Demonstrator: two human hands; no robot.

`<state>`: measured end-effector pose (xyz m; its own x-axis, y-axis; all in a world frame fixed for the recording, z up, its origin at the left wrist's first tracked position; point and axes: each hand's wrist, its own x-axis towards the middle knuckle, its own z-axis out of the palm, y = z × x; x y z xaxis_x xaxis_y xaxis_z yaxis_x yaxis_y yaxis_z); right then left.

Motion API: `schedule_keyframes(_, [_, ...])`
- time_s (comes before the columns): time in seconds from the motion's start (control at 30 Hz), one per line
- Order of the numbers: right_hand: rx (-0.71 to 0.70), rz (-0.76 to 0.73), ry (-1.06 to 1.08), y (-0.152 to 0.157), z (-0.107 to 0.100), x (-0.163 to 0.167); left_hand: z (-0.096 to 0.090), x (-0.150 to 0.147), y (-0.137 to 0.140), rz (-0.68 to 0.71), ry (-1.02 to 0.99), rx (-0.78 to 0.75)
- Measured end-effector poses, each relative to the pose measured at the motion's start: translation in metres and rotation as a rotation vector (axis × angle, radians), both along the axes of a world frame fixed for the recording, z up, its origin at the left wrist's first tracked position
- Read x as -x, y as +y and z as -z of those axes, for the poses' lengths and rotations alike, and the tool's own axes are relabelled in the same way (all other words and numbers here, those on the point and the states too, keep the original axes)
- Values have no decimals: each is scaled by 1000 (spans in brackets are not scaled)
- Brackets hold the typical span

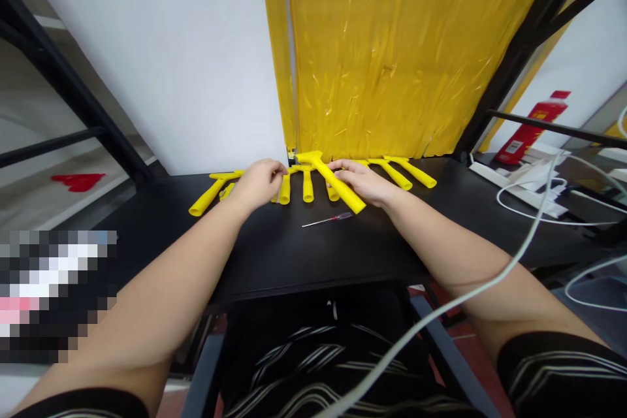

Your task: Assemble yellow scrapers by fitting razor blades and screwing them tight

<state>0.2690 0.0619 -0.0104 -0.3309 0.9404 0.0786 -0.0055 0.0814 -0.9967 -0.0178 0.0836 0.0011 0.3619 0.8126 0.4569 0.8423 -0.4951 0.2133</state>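
Note:
My right hand [366, 181] is closed around a yellow T-shaped plastic handle [341, 191], raised and tilted over the table. Its head points to the upper left, while the tube end points down toward me. My left hand [259, 184] is closed in a pinch left of that head; what its fingertips hold, if anything, is too small to make out. Similar yellow handles lie in a row beneath and beside both hands, among them one at the left [206, 197] and one at the right [416, 173]. A small screwdriver [327, 220] lies in front of them.
The black table [294, 264] meets a white panel [171, 65] and a yellow plastic curtain [392, 59] at the back. A red bottle [531, 127] and white power strips stand at the right. A pale cable [455, 304] crosses before my right forearm. Black frame posts flank the table.

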Motion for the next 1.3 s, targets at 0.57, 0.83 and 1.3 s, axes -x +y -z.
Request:
schedule_keyframes(0.57, [12,72,-67,2,-5,-15,16,26,22,18,323,240])
schedule_keyframes(0.83, [17,74,-82,1,-8,-18,4,28,14,12,396,337])
schedule_keyframes(1.3, [-68,87,-164,7,-7,-28,-21,15,-40,119,426,603])
